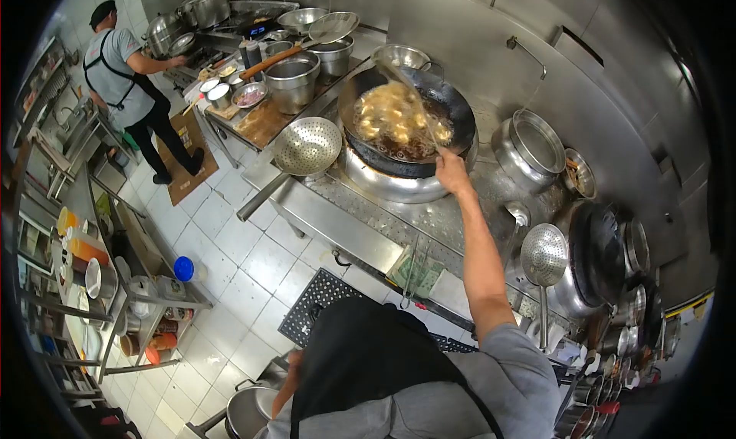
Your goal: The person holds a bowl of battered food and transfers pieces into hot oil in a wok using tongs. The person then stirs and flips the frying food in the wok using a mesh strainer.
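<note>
My right hand [452, 170] is closed around the handle of a long metal cooking utensil [420, 105], whose far end reaches over the wok's back rim and is blurred. Pale golden pieces of food [391, 111] fry in bubbling brown oil inside the large black wok [458, 117]. That wok rests on a round steel burner ring [391, 184]. Low beside my apron, my left hand [294, 362] shows only in part, its fingers hidden. A steel pot [241, 412] stands near it.
A perforated strainer [307, 146] lies left of the wok, its handle jutting past the counter edge. Another strainer [544, 255] and a steel pot [529, 144] are on the right. A co-worker [126, 78] stands at the far-left stove. Shelves with containers [92, 247] line the left.
</note>
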